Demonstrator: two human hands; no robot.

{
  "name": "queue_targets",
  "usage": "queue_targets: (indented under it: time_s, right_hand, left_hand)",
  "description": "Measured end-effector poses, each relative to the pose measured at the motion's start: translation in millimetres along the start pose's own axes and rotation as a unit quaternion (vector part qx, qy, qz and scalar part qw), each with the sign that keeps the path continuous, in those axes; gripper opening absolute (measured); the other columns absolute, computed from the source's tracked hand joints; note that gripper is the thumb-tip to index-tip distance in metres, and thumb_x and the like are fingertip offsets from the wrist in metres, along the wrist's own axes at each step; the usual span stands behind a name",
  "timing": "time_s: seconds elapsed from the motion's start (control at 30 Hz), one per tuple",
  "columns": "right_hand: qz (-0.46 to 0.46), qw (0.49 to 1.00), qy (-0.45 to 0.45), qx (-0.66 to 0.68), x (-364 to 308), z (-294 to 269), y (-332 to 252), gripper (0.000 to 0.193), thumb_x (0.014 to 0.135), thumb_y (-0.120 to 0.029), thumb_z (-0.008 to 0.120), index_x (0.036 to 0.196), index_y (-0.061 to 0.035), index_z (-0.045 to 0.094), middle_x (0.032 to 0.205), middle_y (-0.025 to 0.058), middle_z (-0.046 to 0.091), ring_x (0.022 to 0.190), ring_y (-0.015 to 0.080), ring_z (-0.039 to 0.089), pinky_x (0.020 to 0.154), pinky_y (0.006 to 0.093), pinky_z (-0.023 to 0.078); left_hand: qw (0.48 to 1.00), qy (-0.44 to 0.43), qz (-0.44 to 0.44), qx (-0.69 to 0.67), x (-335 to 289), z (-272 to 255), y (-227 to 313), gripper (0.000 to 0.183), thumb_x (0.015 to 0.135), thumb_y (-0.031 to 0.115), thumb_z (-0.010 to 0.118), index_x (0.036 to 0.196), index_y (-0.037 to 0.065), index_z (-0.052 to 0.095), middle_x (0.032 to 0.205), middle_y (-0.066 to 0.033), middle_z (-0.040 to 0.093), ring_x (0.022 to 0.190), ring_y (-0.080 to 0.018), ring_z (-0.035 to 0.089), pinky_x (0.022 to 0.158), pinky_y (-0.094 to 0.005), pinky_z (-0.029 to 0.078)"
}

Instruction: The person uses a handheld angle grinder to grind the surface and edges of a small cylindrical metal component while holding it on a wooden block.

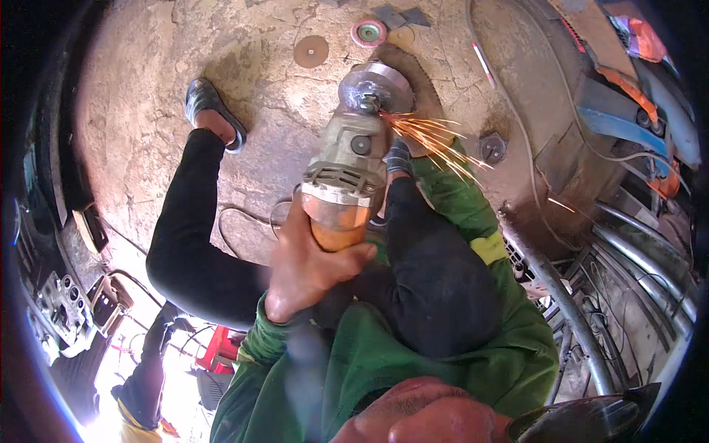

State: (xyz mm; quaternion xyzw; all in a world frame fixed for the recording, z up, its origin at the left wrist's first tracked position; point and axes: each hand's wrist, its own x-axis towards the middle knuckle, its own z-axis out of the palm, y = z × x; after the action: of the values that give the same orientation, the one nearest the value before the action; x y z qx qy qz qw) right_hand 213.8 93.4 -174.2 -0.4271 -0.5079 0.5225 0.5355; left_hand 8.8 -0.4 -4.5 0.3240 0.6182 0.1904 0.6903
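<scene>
Orange grinder clamped in my left hand, disc out ahead so sparks fly clear; right hand unseen.

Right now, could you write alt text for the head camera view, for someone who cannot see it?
A left hand grips an orange-handled angle grinder that throws sparks over a cracked floor. The person wears green sleeves and dark trousers; spare discs lie beyond.

Angle grinder in left hand, over the knees; its guarded wheel ahead of the hand. Loose discs on floor beyond the wheel. Pipe to the right; cable under grinder.
</scene>
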Motion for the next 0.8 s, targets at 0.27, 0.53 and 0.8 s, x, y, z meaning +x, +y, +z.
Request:
queue_targets:
  time_s: [0.27,0.53,0.8]
  right_hand:
    - [0.141,0.943,0.055,0.296,7.3,2.5,6.9,0.07,0.086,-0.011,0.082,0.148,-0.0048,0.049,0.141,0.0136,0.057,0.128,0.026,0.06,0.108,0.0408,0.051]
    - [0.179,0.875,0.061,0.445,5.0,0.4,-3.2,0.063,0.089,-0.014,0.079,0.144,-0.0044,0.051,0.137,0.0125,0.059,0.125,0.0248,0.061,0.105,0.0393,0.052]
    - [0.014,0.999,0.023,0.027,1.3,-1.8,12.4,0.077,0.076,-0.012,0.092,0.141,-0.0049,0.051,0.133,0.0124,0.06,0.124,0.025,0.06,0.103,0.0379,0.053]
  left_hand:
    - [0.999,0.026,0.03,0.008,2.7,-3.0,-5.3,0.07,0.07,0.011,0.088,0.129,-0.003,0.052,0.111,-0.0118,0.068,0.098,-0.0182,0.065,0.088,-0.0356,0.055]
    - [0.998,0.007,0.053,0.028,5.7,1.1,-12.0,0.071,0.07,0.009,0.088,0.13,-0.003,0.051,0.113,-0.0107,0.067,0.1,-0.0173,0.065,0.089,-0.0337,0.055]
    - [1.0,0.012,0.006,-0.009,1.1,-2.4,-2.2,0.072,0.071,0.008,0.087,0.132,-0.003,0.05,0.113,-0.0105,0.066,0.102,-0.0161,0.063,0.091,-0.0331,0.053]
